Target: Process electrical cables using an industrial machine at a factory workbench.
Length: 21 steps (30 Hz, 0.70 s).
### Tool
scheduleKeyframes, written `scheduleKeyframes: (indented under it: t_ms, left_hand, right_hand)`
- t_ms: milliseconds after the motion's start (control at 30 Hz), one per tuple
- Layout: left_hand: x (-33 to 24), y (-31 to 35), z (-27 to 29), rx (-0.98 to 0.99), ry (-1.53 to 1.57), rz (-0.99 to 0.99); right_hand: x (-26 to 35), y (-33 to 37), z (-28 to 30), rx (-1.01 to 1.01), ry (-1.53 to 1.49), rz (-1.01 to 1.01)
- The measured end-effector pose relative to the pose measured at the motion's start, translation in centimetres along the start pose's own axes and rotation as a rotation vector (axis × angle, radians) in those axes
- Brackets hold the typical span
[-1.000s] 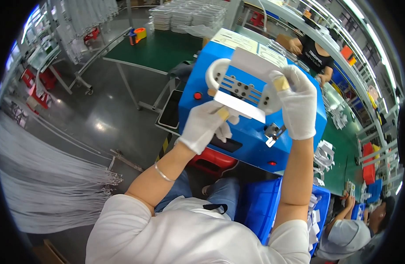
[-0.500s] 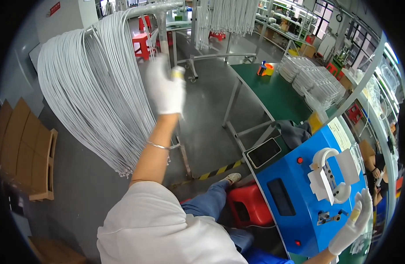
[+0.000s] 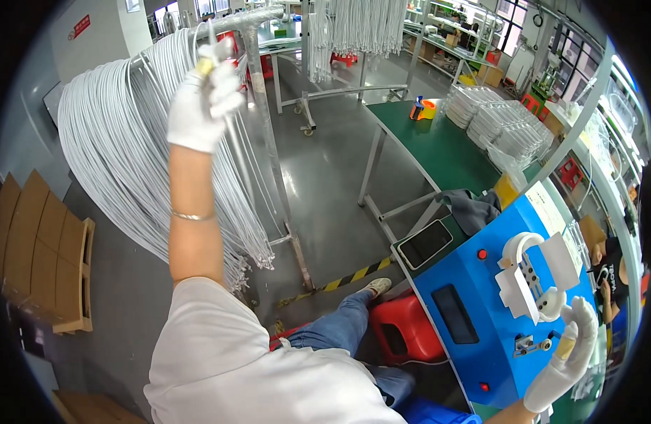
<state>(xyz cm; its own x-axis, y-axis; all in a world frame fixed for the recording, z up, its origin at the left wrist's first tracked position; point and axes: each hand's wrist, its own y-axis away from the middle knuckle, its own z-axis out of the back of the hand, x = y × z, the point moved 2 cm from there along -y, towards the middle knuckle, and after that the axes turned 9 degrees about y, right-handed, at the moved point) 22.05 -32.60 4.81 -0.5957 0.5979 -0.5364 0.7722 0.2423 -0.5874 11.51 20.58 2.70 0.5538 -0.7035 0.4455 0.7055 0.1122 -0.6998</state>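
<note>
white-gloved, the right hand (image 3: 567,357) is by the lower right edge of the blue machine (image 3: 495,364), almost where it was half a second ago, fingers extended side by side, slightly bent, near the white frame (image 3: 560,260) on the machine's top. the left hand (image 3: 200,106), also gloved, has shifted up and left since then, to the upper right edge of the white cable bundle (image 3: 113,134) hanging from the metal rack (image 3: 264,106); its fingers are now curled in. a pale strand (image 3: 211,30) shows at the fingertips; through the blur i cannot tell whether they clamp it. farther off, an orange tape roll (image 3: 429,110) sits near the green table's (image 3: 446,152) far left corner.
</note>
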Motion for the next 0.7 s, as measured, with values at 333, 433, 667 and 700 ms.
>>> scheduleKeyframes:
  t_ms: [333,433,667,700]
  left_hand:
    - [34.7,11.3,-15.2,0.659,0.046,1.039]
    - [40.9,15.7,-16.9,0.949,-0.249,0.54]
    - [28.8,5.3,-16.0,0.574,0.03,0.828]
    - [26.7,4.8,-15.1,0.519,0.071,0.524]
  right_hand:
    - [10.4,-2.0,-8.2,0.996,-0.914,-0.133]
    - [11.4,-1.7,-8.0,1.008,-0.848,-0.167]
    - [1.5,1.8,-1.8,0.675,-0.52,-0.359]
    - [-0.1,3.3,-1.3,0.571,-0.512,-0.291]
